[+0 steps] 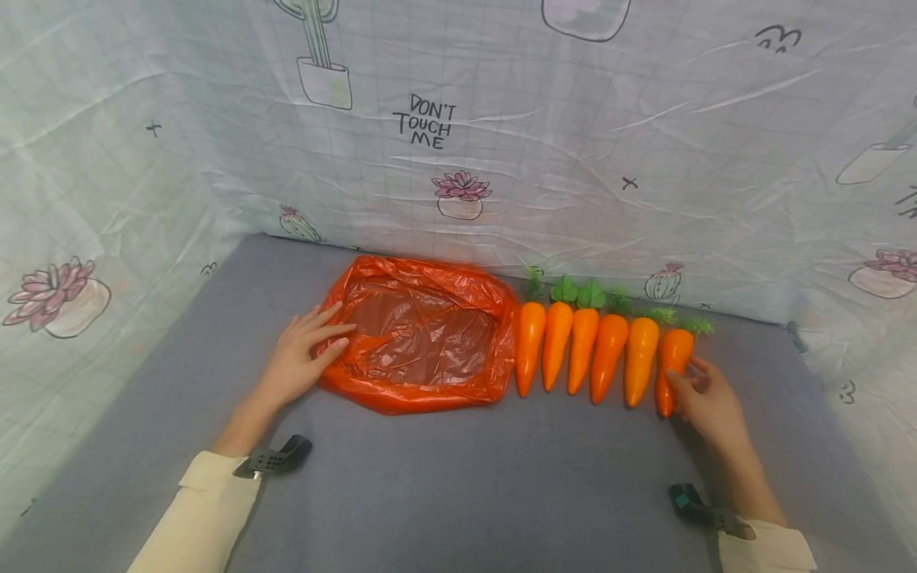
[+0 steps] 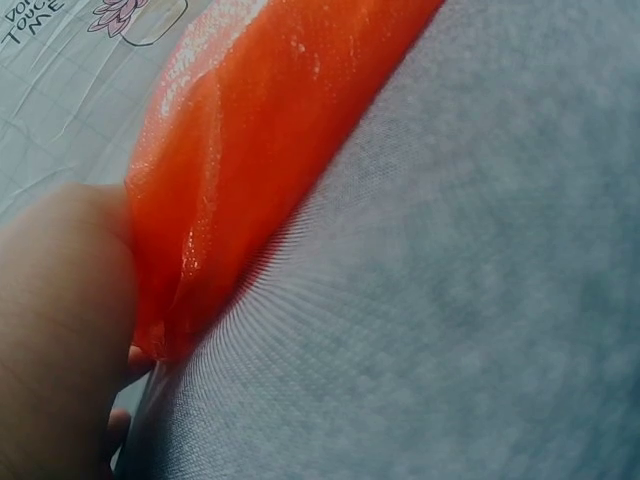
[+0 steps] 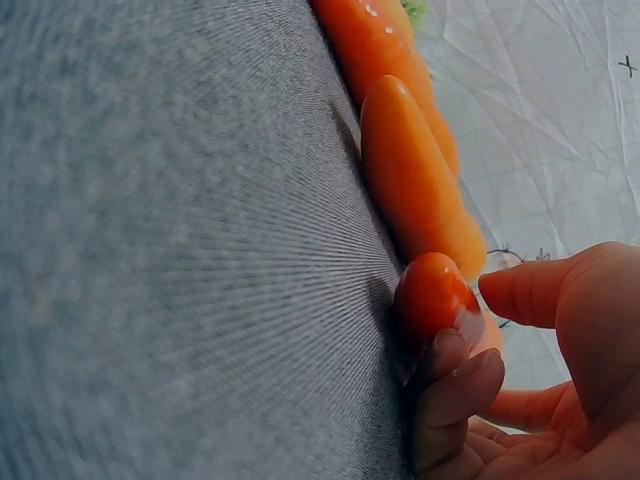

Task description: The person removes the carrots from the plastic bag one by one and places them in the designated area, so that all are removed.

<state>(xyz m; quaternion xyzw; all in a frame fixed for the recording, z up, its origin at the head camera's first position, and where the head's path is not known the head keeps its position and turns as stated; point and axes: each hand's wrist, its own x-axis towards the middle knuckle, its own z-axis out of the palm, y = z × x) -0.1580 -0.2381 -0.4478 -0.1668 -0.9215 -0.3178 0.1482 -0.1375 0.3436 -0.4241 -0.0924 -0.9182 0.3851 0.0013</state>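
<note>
An orange-red plastic bag (image 1: 430,404) lies spread on the grey surface, its mouth facing up and its rim bunched around a darker inside. My left hand (image 1: 297,358) rests on the bag's left rim, fingers extended over the edge; the left wrist view shows the bag's side (image 2: 250,150) against the hand. To the right of the bag several carrots with green tops lie in a row, tips toward me. My right hand (image 1: 712,406) holds the rightmost carrot (image 1: 676,350) near its tip, thumb on one side and curled fingers on the other; the right wrist view shows its tip (image 3: 432,295).
The other carrots (image 1: 641,358) lie side by side, the leftmost carrot (image 1: 528,346) right at the bag's edge. A patterned cloth wall (image 1: 544,175) rises behind and at both sides of the grey table (image 1: 458,485). Each wrist wears a dark strapped device.
</note>
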